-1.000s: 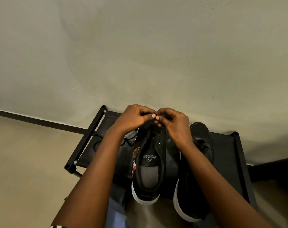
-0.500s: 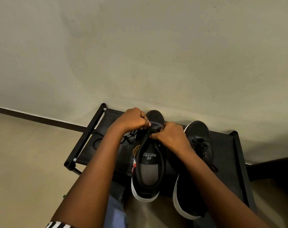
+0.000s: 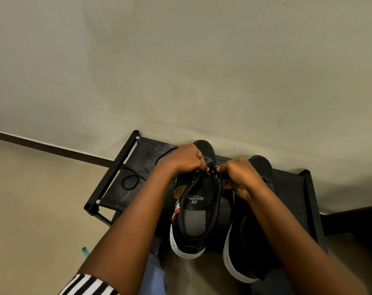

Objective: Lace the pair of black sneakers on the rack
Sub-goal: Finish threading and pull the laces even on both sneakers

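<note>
Two black sneakers with white soles stand side by side on a low black rack (image 3: pixel 146 154), toes toward the wall. The left sneaker (image 3: pixel 199 218) has a grey insole with white print and an open collar. The right sneaker (image 3: pixel 246 241) lies partly under my right forearm. My left hand (image 3: pixel 184 159) and my right hand (image 3: pixel 239 177) meet over the left sneaker's eyelets, each pinching the black lace (image 3: pixel 211 169) there. A loose end of that lace (image 3: pixel 131 182) curls on the rack's fabric to the left.
A plain wall rises right behind the rack, with a dark skirting strip (image 3: pixel 53 147) along the tiled floor. A dark object (image 3: pixel 355 222) sits at the right edge. Blue trouser fabric (image 3: pixel 154 273) shows between my forearms.
Both hands have slid back from the toe toward me along the left sneaker, uncovering its toe cap. They stay closed on the lace, now a little farther apart.
</note>
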